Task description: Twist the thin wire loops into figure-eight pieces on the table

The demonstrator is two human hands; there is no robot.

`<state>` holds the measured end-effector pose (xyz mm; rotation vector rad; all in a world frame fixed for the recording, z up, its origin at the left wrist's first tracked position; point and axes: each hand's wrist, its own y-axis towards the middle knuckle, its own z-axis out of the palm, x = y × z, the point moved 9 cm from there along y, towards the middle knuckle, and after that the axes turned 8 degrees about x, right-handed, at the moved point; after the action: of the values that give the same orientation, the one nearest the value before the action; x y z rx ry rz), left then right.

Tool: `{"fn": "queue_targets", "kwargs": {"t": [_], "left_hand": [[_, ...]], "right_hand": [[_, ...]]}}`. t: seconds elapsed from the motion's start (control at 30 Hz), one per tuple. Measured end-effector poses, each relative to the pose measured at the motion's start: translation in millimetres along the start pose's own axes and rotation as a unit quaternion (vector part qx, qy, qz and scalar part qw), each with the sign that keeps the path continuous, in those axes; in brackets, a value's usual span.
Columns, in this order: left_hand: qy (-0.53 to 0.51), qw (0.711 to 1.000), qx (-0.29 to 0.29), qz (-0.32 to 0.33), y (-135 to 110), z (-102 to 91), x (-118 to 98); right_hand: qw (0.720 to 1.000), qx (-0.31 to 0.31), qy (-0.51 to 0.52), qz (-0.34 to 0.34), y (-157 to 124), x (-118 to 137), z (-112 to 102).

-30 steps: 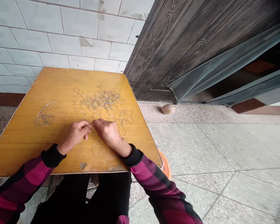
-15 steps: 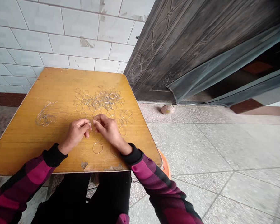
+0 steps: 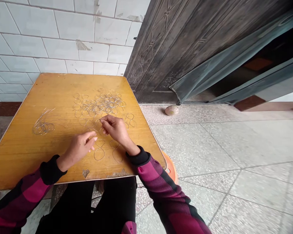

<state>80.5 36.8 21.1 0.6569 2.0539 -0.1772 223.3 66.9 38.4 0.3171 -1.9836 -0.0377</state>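
Where the yellow-brown worktop (image 3: 63,83) stretched toward its left edge, a tangled bundle of thin wire (image 3: 43,127) lay with its loose ends fanned upward. Next came the left hand (image 3: 79,146), its thumb and forefinger slightly parted over the worktop; whether a fine strand touched them could not be told. Just beside its fingertips, nearer the front edge, lay a figure-eight wire piece (image 3: 99,148). Beyond both hands spread a heap of wire loops (image 3: 104,103), many overlapping. The right hand (image 3: 116,128) hovered at the heap's near side, thumb and forefinger drawn narrowly together, though any wire between them was too thin to make out. Below it rested a second figure-eight piece (image 3: 115,149). Farther right, an orange stool (image 3: 171,168) showed past the worktop's corner, and a rounded object (image 3: 171,110) sat on the floor (image 3: 205,146).
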Motion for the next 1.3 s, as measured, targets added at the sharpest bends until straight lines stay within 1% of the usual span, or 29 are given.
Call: {"fn": "queue_targets", "kwargs": {"t": [0.07, 0.1, 0.13, 0.17, 0.23, 0.27, 0.3, 0.37, 0.4, 0.5, 0.63, 0.73, 0.87, 1.07, 1.3], "left_hand": [[0.095, 0.989, -0.047, 0.100, -8, -7.3, -23], [0.129, 0.979, -0.073, 0.139, -13, -11.4, -32], [0.153, 0.970, -0.096, 0.162, -15, -15.6, -37], [0.168, 0.965, -0.114, 0.167, -16, -20.0, -39], [0.177, 0.965, -0.130, 0.146, -11, -27.2, -33], [0.163, 0.971, -0.120, 0.129, -7, -28.3, -27], [0.135, 0.980, -0.095, 0.109, -1, -26.8, -20], [0.056, 0.996, -0.025, 0.065, 9, -18.1, -4], [0.016, 0.999, 0.010, 0.040, 12, -12.6, 3], [-0.058, 0.994, 0.086, -0.025, 15, 0.5, 15], [-0.132, 0.976, 0.160, -0.069, 12, 12.4, 15], [-0.166, 0.967, 0.172, -0.083, 10, 14.0, 15], [-0.196, 0.960, 0.181, -0.085, 9, 16.5, 19], [-0.225, 0.948, 0.204, -0.096, 8, 22.1, 23], [-0.260, 0.930, 0.217, -0.140, 7, 26.8, 27]], "right_hand": [[1.000, 0.000, 0.001, 0.006, 1, -2, -4], [1.000, 0.003, 0.001, 0.008, 1, -3, -5], [1.000, 0.008, 0.001, 0.009, 1, -3, -6], [1.000, 0.014, 0.001, 0.009, 1, -3, -5], [0.999, 0.035, 0.003, 0.007, 0, -1, -1], [0.999, 0.047, 0.006, 0.005, -1, 1, 2], [0.998, 0.057, 0.009, 0.002, -2, 3, 4], [0.997, 0.075, 0.013, -0.001, -3, 5, 9], [0.997, 0.082, 0.014, -0.002, -4, 6, 11], [0.994, 0.106, 0.013, -0.009, -6, 8, 16], [0.991, 0.130, -0.017, -0.039, -8, 16, 17], [0.985, 0.138, -0.063, -0.076, -9, 26, 17], [0.977, 0.146, -0.105, -0.114, -11, 37, 17], [0.971, 0.145, -0.140, -0.130, -11, 36, 20], [0.966, 0.134, -0.147, -0.167, -14, 35, 23]]}}
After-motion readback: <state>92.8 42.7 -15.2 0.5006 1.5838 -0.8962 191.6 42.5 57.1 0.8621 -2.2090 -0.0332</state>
